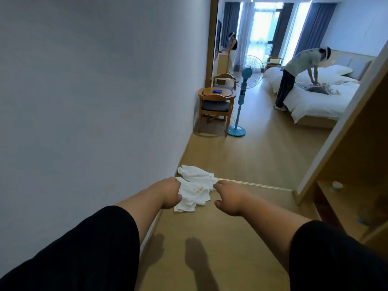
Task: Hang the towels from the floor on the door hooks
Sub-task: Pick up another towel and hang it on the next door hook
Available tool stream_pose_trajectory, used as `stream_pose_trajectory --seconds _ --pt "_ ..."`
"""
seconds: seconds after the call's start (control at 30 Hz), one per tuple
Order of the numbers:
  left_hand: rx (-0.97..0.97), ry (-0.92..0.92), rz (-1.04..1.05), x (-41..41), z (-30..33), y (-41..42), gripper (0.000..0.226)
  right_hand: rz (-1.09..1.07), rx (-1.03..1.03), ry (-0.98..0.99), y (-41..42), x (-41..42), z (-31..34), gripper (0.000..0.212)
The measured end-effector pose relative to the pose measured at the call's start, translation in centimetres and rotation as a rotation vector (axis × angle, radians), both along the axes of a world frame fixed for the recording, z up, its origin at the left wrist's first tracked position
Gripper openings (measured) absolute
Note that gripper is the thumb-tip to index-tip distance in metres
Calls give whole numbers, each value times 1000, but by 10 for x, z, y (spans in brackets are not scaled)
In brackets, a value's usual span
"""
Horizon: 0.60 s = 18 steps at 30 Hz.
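Both arms are stretched down toward the floor [262,156], and the white towels [196,186] lie crumpled against the foot of the wall [94,91], straight ahead at twelve o'clock from the person. The left hand [168,192] is already in the cloth: it meets the heap's left edge and its fingers look curled into the fabric, though the fingertips themselves are hidden behind the knuckles, so how firm the hold is cannot be told. The right hand [227,199] sits just at the heap's right edge, thumb tucked low, fingers bent toward the cloth at about ten o'clock from the palm; whether they actually pinch a corner or only brush it cannot be told from here. The heap runs long from the near edge at six o'clock up to the far lobe at twelve, across a threshold strip [252,183], and it lies between the two hands, left hand slightly deeper in. No door hooks in sight yet, so the lift looks like the step in hand. Beyond, at one o'clock, a blue fan [241,95], a wooden chair [216,106], a bed [319,97] and two other people.
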<state>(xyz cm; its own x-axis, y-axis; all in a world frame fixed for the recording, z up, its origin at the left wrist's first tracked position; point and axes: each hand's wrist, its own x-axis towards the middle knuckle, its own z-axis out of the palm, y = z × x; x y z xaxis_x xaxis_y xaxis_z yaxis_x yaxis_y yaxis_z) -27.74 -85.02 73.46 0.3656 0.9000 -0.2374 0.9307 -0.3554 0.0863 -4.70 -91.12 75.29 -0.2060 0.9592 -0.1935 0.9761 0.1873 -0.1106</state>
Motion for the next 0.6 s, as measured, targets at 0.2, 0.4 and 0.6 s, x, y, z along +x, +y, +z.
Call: stream_pose_trajectory --seconds 0.2,0.4,0.6 --pt "-32 3 -65 33 -16 88 38 -18 11 48 75 15 -13 47" --pt "-16 -33 -153 51 -31 209 43 -76 -6 55 195 28 -32 54" --pt "-11 -19 -205 47 -29 334 40 -131 -55 36 309 30 -39 62"
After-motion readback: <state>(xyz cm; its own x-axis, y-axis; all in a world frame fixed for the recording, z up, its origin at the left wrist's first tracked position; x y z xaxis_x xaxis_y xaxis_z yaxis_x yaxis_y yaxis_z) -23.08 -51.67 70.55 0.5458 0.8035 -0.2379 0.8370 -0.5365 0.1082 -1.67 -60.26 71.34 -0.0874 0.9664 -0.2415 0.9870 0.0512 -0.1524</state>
